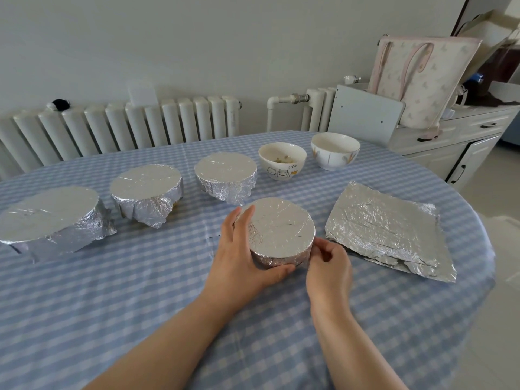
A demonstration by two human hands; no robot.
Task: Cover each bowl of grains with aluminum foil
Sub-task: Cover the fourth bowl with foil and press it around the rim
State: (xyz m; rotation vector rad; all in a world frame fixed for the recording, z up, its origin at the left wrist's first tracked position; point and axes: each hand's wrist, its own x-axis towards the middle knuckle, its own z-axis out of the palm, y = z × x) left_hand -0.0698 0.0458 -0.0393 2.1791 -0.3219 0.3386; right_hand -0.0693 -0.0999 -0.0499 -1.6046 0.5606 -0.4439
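Foil is hiding the contents of the near wrapped bowl (281,232). The left hand (242,260) is covering its left wall; the right hand (329,263) is masking its lower right edge, with fingertips curled out of view. Left of that bowl, three more foil-covered bowls (146,190) are concealing their contents. The leftmost one (50,218) is being cut by the frame edge. Behind it, the cat-print bowl (282,160) is showing contents too small to identify.
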